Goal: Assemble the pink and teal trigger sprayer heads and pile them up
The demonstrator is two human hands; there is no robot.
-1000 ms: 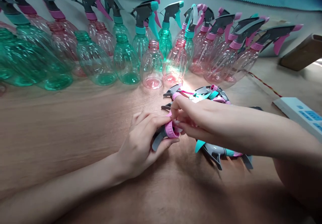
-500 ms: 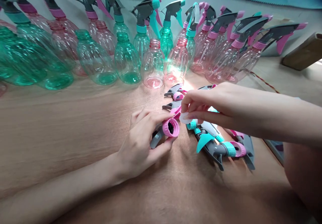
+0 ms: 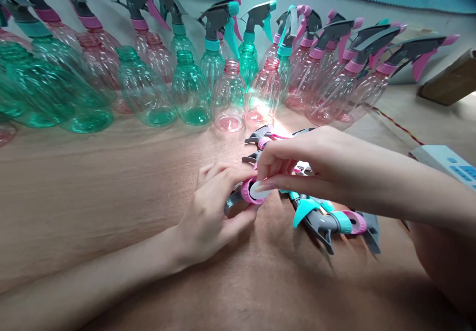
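So I've got my left grip closed around a gray spray head over the desk, pink collar facing right; right grip pinches a white disc at the collar's mouth.

Tabletop leaves passage leftward; bottles (close-packed) bar the back.

The sprayer collar is pink, the disc white, the tabletop grained brown.
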